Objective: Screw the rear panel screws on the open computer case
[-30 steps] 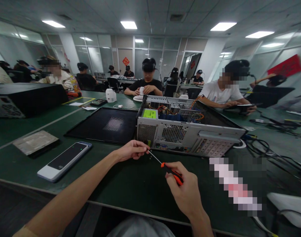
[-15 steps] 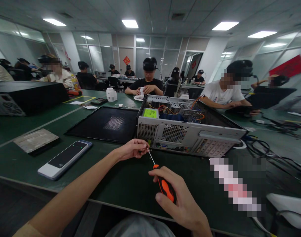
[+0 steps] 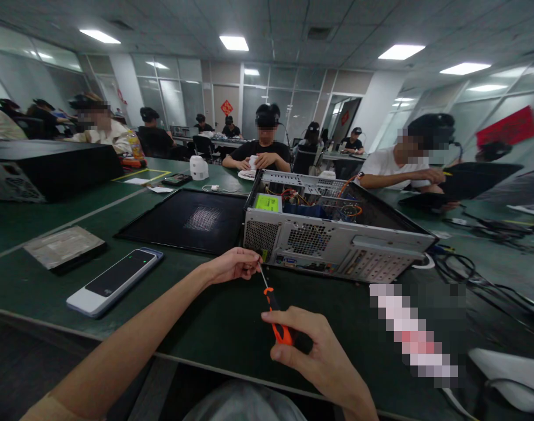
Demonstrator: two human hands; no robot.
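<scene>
A screwdriver [image 3: 271, 299] with an orange and black handle slants over the table between my two hands. The fingers of my left hand [image 3: 234, 266] are pinched together at the tip of its thin metal shaft. Whether a small part also sits between those fingertips is hidden. My right hand [image 3: 317, 345] has thumb and index finger on either side of the handle's near end. Just beyond my left fingertips stands an opened computer case [image 3: 332, 240], lying on its side with its rear panel facing me. Wires and a power supply with a green label [image 3: 267, 203] show inside.
A black side panel [image 3: 188, 222] lies left of the case. Nearer left are a drive-like metal box [image 3: 65, 247] and a white handheld device [image 3: 115, 282]. Black cables [image 3: 462, 266] and a blurred-out strip [image 3: 411, 327] are on the right. Co-workers sit across the table.
The screwdriver handle has shifted slightly left and turned, showing a different orange patch. My right thumb and index finger have moved onto its end. My left hand has hardly moved.
</scene>
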